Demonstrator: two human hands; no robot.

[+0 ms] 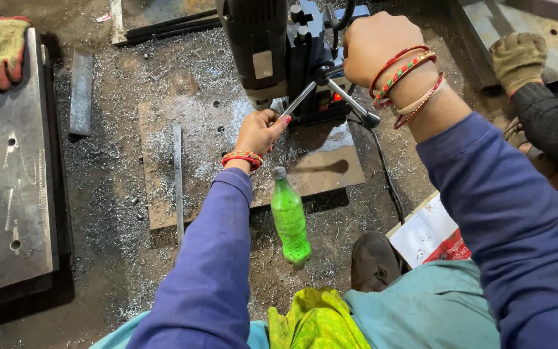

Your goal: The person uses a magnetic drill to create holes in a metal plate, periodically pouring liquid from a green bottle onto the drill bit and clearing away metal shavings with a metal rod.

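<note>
Both hands point(263, 129) point(376, 48) grip the drill press point(279, 45) handles — green bottle point(290, 220) nearby.

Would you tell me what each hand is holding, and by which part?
The left hand grips a feed-handle spoke of the drill press; the right hand grips its top.

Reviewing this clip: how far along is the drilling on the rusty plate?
Done: the rusty plate already shows small holes and is strewn with metal shavings. In hand: the left hand grips a feed handle of the drill machine; the right hand rests on the machine's upper part. Left: cannot tell; the bit is hidden behind the left hand.
</note>
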